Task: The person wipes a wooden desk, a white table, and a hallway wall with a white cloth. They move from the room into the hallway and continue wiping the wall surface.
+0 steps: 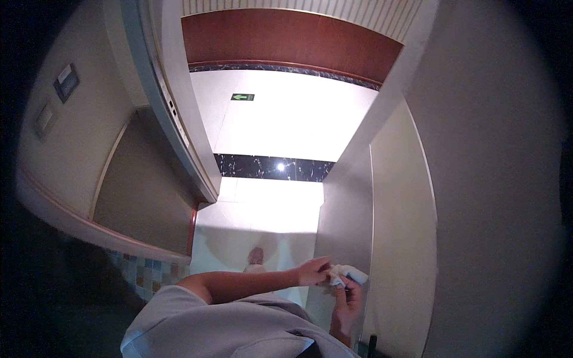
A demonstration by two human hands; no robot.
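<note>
A crumpled white cloth or paper is held at the lower right of the head view, in front of the grey door. My right hand pinches its lower edge between thumb and fingers. My left hand reaches across from the left, its fingertips at the left end of the white bundle; whether they grip it or only touch it cannot be told. One of my feet shows on the pale floor below.
An open doorway lies ahead, with a door frame at left and an open door panel at right. A dark marble threshold crosses the floor. A green arrow sign marks the corridor floor. Wall switches are at left.
</note>
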